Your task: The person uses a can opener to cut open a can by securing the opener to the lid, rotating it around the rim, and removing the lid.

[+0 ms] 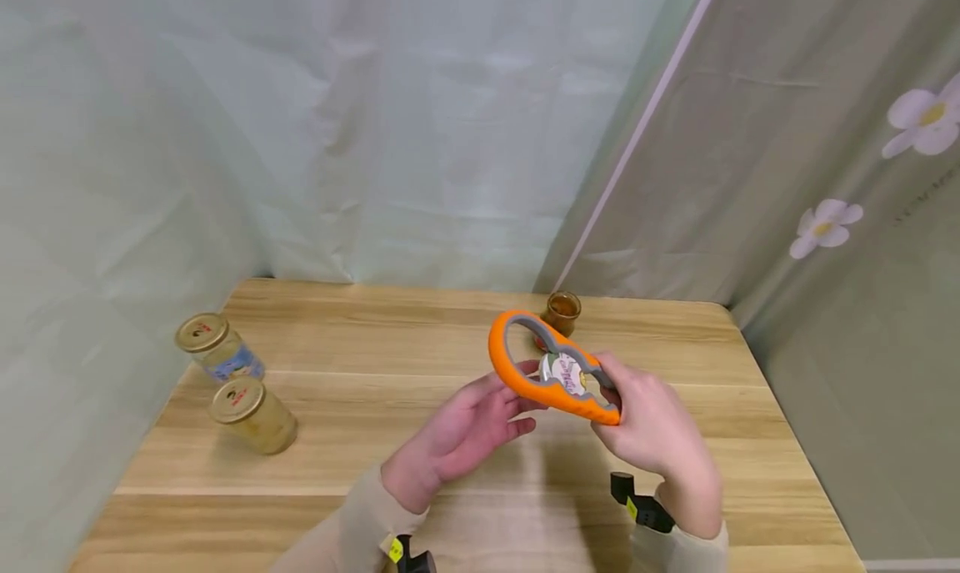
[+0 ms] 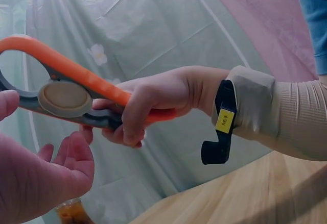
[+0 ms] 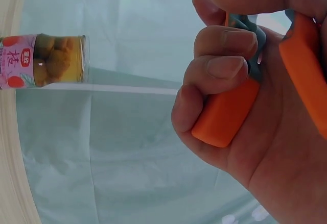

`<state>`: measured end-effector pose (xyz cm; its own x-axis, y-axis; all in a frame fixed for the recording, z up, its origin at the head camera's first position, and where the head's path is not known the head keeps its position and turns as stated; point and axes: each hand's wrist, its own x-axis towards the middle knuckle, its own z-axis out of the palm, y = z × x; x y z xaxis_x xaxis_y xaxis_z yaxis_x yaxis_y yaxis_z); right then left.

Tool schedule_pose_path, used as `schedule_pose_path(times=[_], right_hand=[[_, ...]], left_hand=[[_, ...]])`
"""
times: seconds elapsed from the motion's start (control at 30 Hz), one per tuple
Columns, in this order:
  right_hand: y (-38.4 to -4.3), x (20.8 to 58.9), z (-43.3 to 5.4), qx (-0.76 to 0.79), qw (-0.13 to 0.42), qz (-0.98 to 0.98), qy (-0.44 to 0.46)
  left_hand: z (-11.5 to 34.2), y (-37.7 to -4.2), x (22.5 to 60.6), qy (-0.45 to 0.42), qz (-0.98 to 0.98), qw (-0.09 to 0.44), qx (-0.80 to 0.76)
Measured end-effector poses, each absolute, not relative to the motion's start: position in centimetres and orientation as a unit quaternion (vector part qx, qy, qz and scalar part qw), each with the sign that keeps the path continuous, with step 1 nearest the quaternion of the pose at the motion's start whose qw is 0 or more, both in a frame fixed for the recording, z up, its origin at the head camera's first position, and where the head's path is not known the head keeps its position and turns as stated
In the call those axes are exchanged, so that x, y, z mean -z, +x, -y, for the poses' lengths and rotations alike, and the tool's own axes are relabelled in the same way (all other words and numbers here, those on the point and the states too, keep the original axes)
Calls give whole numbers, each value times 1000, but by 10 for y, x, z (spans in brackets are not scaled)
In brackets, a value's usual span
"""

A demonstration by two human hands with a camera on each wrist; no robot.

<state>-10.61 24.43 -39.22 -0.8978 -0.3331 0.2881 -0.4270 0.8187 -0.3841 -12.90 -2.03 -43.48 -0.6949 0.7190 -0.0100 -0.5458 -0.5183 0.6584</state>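
"Just ahead of the right hand [image 1: 652, 414], what is held?"

"One printed lid [image 1: 564, 374], lodged between the arms of an orange-and-grey jar opener [image 1: 558, 396]; the right hand grasps the handles. Purple lettering on the lid, not legible."

"Left hand [image 1: 476, 427]?"

"Unclenched, grasping nothing visible, beside the opener's far end; contact cannot be confirmed."

"Step in hand?"

"Judged: clearing a detached lid from the tool. Next move appears to call for easing the handles, left hand supporting the lid."

"Outward?"

"Beyond both hands, an uncovered jar [image 1: 562, 310]; its pink label [image 3: 18, 63] carries Chinese characters and a red emblem, reading uncertain. Well left of the left hand, a blue-labelled jar [image 1: 238, 362] and a pale jar [image 1: 268, 427], gold-lidded, red marks illegible."
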Motion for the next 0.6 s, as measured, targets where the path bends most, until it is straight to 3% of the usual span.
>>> schedule_pose_path(times=[0.6], right_hand=[[-107, 396, -228, -221, 103, 938, 245]], left_hand=[[16, -127, 438, 140, -337, 385, -847]])
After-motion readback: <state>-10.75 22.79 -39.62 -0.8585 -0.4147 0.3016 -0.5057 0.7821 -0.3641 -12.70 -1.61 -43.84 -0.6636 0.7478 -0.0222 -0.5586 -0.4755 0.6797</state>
